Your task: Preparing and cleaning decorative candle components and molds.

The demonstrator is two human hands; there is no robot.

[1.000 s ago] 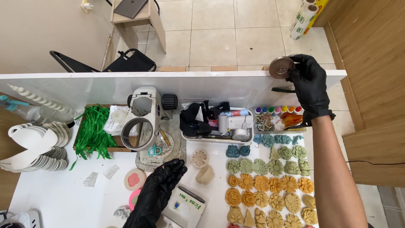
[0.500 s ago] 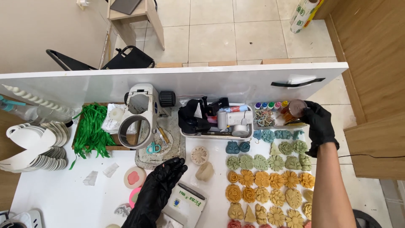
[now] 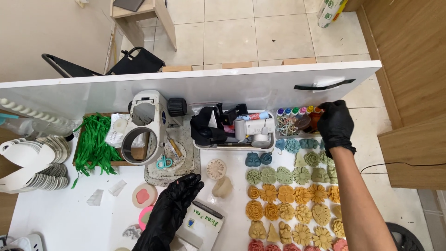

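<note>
We saw both hands in black gloves over a white table [image 3: 55, 218] crowded with craft things. The left hand [image 3: 174, 204] lay low in the middle of the frame, palm down, its fingers [image 3: 191, 182] together and slightly bent, resting on the table top with the tips just beside a grey mat [image 3: 183, 155] and holding nothing. Just to its right, at the lower middle, sat a small white pocket scale [image 3: 202, 227], touched by the heel of that hand. Above the scale lay a round cream moulded piece [image 3: 216, 168] and a beige lump [image 3: 222, 187], both near the fingertips but apart from them.

The right hand [image 3: 335, 124] was at the right of the frame, reaching up to the row of small dye bottles [image 3: 297, 111] with coloured caps. Its fingers were curled in towards a brownish jar [image 3: 304, 122] beside the bottles; we could not tell whether they were clamped on anything, as the glove hid the tips.

Below that hand, the lower right of the frame was filled with moulded flower and leaf pieces [image 3: 288, 195], set in rows of blue, green, yellow and red. At the upper middle stood a white tray [image 3: 232, 146] of tools, and left of it a white stand with a ring [image 3: 144, 130]. Small teal scissors [image 3: 162, 162] lay on the mat. Green ribbon [image 3: 95, 142] spilled at the left, beside stacked white paper shapes [image 3: 35, 160].
</note>
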